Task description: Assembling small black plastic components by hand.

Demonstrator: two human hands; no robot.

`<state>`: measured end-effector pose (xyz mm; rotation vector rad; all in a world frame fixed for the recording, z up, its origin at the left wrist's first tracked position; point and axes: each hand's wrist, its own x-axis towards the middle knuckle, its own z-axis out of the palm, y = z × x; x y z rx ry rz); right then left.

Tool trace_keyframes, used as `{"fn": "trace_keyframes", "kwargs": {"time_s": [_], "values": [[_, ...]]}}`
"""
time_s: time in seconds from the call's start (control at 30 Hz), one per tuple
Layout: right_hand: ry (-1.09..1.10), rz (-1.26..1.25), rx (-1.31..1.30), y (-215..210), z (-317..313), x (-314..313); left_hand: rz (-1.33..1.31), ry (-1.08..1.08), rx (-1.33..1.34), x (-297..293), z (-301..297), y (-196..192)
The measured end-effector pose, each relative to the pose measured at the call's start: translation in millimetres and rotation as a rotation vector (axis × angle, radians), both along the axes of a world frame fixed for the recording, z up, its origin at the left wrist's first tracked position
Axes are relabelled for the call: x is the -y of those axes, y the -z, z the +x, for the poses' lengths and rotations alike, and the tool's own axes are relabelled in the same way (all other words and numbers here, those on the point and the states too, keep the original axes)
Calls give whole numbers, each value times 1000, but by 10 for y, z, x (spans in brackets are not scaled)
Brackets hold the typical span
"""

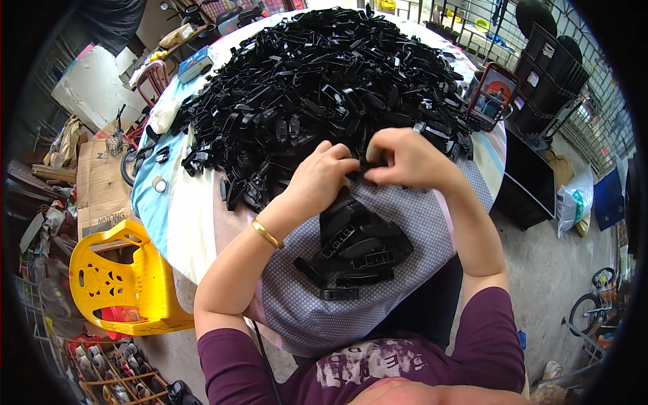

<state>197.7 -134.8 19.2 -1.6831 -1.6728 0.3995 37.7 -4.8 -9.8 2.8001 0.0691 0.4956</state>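
Observation:
A large heap of small black plastic parts (317, 81) covers most of the round table before me. At its near edge my left hand (320, 177) is closed, fingers curled and pointing inward; a gold bangle circles that wrist. Facing it, my right hand (405, 160) is closed too, thumb and forefinger bent toward the left fingertips. Dark parts lie between and behind the fingers, and what each hand grips blends into them. Closer to my body, a smaller group of black plastic pieces (361, 251) rests on the dotted grey cloth (297, 317).
A phone (493, 94) stands propped at the table's right edge. At the left lie a blue box (195, 65) and a small round lid (159, 184). A yellow plastic chair (108, 283) is beside the table on the left; black crates (550, 67) are stacked at the right.

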Motion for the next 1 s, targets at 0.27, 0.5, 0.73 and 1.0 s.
{"fn": "trace_keyframes", "kwargs": {"time_s": [0.27, 0.5, 0.73, 1.0], "values": [[-15, 308, -823, 97, -174, -148, -796, -121, 247, 38, -51, -45], [80, 293, -374, 184, -348, -149, -1373, -31, 388, -14, -164, -17], [94, 348, -264, 183, -331, -138, -1350, -92, 482, 4, -167, -59], [82, 380, -259, 220, -403, -157, -1188, -137, 435, 7, -194, -92]]}}
